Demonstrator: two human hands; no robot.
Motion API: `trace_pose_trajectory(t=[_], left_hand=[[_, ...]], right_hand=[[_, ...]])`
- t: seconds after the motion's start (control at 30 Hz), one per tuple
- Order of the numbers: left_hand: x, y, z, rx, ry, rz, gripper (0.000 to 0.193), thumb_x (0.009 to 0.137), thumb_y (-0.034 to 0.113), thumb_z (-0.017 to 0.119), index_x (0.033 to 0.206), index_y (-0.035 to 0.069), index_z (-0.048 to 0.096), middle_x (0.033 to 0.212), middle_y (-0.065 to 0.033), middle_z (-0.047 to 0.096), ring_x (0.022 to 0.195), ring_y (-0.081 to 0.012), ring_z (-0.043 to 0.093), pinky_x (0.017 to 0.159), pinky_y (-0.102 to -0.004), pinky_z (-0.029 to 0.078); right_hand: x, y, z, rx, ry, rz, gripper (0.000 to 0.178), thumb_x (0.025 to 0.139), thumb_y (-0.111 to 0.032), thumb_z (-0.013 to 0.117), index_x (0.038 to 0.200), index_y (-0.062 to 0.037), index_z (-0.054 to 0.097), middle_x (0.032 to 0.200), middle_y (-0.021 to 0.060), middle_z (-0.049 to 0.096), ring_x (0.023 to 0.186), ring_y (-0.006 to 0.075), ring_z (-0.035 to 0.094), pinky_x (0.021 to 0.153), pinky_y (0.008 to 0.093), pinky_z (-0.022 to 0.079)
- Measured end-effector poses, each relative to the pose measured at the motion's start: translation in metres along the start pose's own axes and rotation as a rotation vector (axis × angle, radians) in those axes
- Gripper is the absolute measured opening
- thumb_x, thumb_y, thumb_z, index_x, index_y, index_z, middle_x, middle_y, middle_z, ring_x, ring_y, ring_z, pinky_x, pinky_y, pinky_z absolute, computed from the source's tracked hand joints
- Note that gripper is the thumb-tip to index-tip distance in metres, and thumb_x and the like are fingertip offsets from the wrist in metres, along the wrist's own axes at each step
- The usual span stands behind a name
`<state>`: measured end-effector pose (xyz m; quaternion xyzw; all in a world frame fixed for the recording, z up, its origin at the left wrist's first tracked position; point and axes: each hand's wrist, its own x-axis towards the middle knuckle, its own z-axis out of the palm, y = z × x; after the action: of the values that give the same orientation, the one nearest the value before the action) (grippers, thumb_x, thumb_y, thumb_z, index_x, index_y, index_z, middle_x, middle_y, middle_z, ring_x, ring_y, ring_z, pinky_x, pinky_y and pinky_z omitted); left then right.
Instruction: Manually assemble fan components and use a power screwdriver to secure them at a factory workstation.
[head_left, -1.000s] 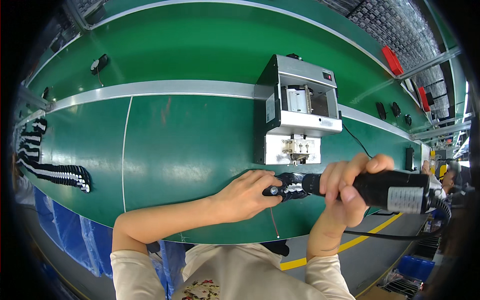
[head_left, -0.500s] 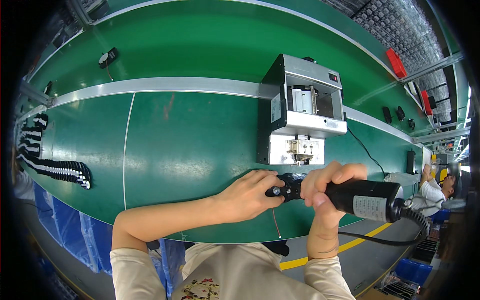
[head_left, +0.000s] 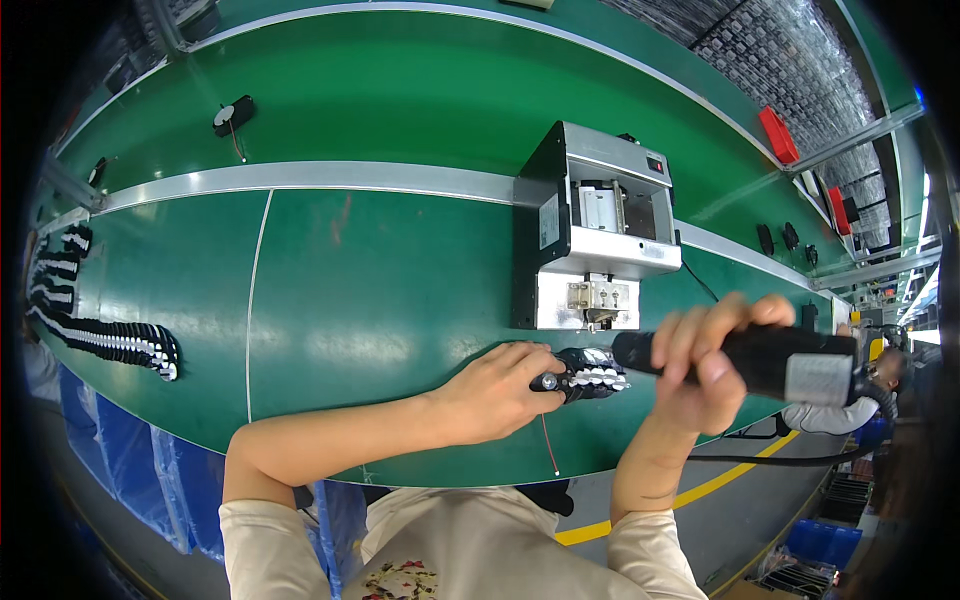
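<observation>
Left hand [head_left: 497,393] pinched the round-ended black part [head_left: 548,382] between thumb and fingers at the left end of the black-and-white row [head_left: 590,389], on the green bench [head_left: 380,280] below the metal machine [head_left: 624,247]. Right hand [head_left: 705,375] was wrapped around the black corded tool [head_left: 768,362], nose just beside the row's right end; couldn't tell if touching. Risks: slack left grip could let the row skew; drag from the cord [head_left: 770,461] could swing the nose into it; loose red wire [head_left: 548,440] near the bench edge could snag.
</observation>
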<state>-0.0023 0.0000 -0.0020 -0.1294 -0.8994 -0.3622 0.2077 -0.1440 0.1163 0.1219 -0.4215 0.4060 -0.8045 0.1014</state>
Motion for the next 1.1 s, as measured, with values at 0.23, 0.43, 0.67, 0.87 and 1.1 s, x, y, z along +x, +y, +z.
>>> trace_pose_trajectory(t=[0.23,0.43,0.67,0.87,1.1], left_hand=[[0.0,-0.001,-0.001,-0.019,0.0,0.011,0.022,0.078,0.013,0.072,0.1,0.012,0.071,0.116,-0.0106,0.057,0.112,-0.0331,0.057,0.094,-0.0435,0.05],[-0.003,-0.002,0.001,-0.008,0.003,-0.002,0.023,0.077,0.013,0.072,0.1,0.013,0.071,0.116,-0.0103,0.056,0.112,-0.0329,0.057,0.095,-0.0433,0.05],[-0.004,-0.003,0.004,-0.006,0.024,0.001,0.025,0.077,0.013,0.073,0.102,0.014,0.072,0.117,-0.0101,0.055,0.112,-0.0328,0.057,0.095,-0.0432,0.05],[-0.001,-0.003,-0.001,-0.021,0.023,0.001,0.027,0.075,0.013,0.073,0.102,0.014,0.072,0.117,-0.0097,0.055,0.113,-0.0329,0.056,0.095,-0.043,0.05],[-0.003,-0.002,-0.001,-0.033,-0.005,0.002,0.033,0.07,0.011,0.075,0.103,0.013,0.072,0.121,-0.0093,0.053,0.116,-0.0331,0.054,0.098,-0.0434,0.049]], right_hand=[[0.028,0.016,0.004,-0.126,0.052,0.063,0.047,0.075,0.003,0.056,0.119,-0.0059,0.04,0.073,0.0082,0.051,0.047,0.0148,0.048,0.047,0.0305,0.046],[0.007,0.011,0.005,-0.046,0.069,0.065,0.048,0.078,-0.003,0.066,0.118,-0.0101,0.04,0.07,0.0048,0.048,0.046,0.0134,0.046,0.044,0.0288,0.043],[-0.044,-0.005,0.004,-0.044,0.065,0.17,0.048,0.078,0.0,0.07,0.111,-0.0101,0.038,0.072,0.0056,0.049,0.048,0.0157,0.049,0.048,0.0315,0.045],[-0.054,0.001,-0.001,-0.027,0.034,0.237,0.047,0.079,0.003,0.069,0.111,-0.0093,0.037,0.074,0.0073,0.05,0.054,0.0166,0.051,0.053,0.0339,0.048],[-0.067,-0.006,0.009,-0.153,-0.083,0.149,0.041,0.074,0.008,0.067,0.104,-0.0089,0.043,0.073,0.0081,0.052,0.056,0.0191,0.054,0.054,0.0336,0.049]])
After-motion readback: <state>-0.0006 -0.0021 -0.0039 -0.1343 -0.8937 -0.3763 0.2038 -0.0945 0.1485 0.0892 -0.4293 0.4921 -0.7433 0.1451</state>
